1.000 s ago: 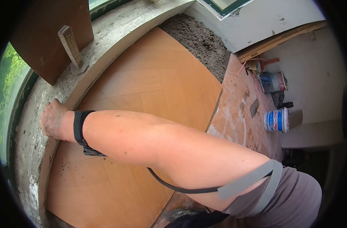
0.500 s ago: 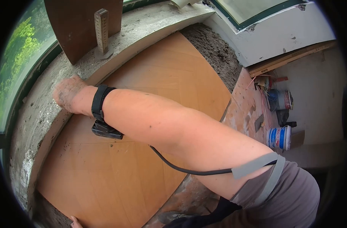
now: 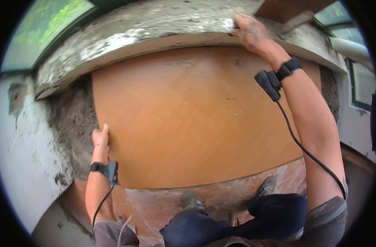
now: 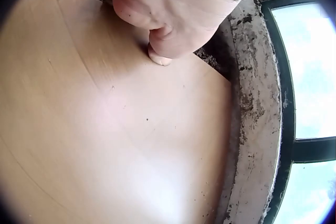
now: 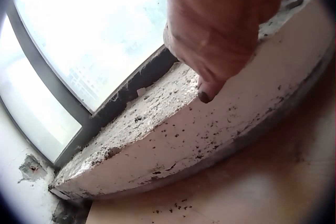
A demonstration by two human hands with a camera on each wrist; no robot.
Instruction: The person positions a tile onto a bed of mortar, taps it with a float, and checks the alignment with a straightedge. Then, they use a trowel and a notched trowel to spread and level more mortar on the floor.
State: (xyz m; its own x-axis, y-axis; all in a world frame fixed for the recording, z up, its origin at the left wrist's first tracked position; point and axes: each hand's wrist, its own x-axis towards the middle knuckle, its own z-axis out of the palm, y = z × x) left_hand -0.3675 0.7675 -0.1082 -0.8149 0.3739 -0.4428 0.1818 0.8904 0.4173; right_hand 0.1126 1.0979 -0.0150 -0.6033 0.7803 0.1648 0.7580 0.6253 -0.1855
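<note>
A large wood-look floor tile (image 3: 196,119) lies below the window ledge (image 3: 175,35), with several dark crumbs on it. My left hand (image 3: 100,138) grips the tile's left edge. In the left wrist view, the thumb (image 4: 161,60) presses on the tile's top face while the other fingers are hidden past the edge. Up at the ledge, my right hand (image 3: 254,35) rests with its fingers loosely bent. In the right wrist view, a dirty fingertip (image 5: 206,97) reaches the ledge's front edge; most of the other fingers are hidden behind the hand.
Rough grey mortar (image 3: 74,119) shows left of the tile, beside a white wall (image 3: 25,152). A brown board (image 3: 293,9) and a narrow bar (image 3: 300,20) stand on the ledge to the right. My shoe (image 3: 192,200) is close to the tile's near edge.
The head view has swung round, bringing the left wall and my feet into sight. My left hand, only fingertips at the bottom half a second ago, now shows fully at the tile's edge.
</note>
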